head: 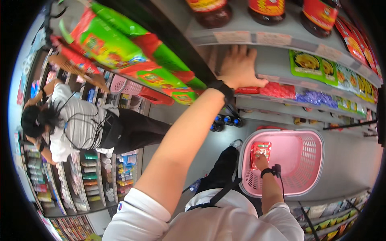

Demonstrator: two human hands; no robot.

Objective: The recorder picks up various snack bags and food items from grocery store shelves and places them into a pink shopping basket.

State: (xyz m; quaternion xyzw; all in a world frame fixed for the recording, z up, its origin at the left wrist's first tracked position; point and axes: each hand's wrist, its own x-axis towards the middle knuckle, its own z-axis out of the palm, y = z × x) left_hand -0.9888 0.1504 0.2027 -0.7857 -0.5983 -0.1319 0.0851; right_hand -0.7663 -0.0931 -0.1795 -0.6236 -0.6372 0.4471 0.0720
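My left hand (pixel 241 66) reaches onto a grey shelf, palm down with the thumb spread, just below the price-label edge of the shelf above. Nothing shows in its grasp. Below its thumb lie red packets (pixel 277 90) on a lower shelf. My right hand (pixel 261 162) is down inside a pink plastic basket (pixel 301 183), its fingers closed on a red packet (pixel 263 148) near the basket's left wall. Each wrist wears a black band.
Dark bottles with red labels (pixel 267 12) stand on the upper shelf. Green food pouches (pixel 306 64) and purple packets (pixel 316 98) sit to the right. Large green bags (pixel 111 45) hang at left. Another person (pixel 81 126) stands at a shelf behind. Blue-capped bottles (pixel 228 120) stand on the floor.
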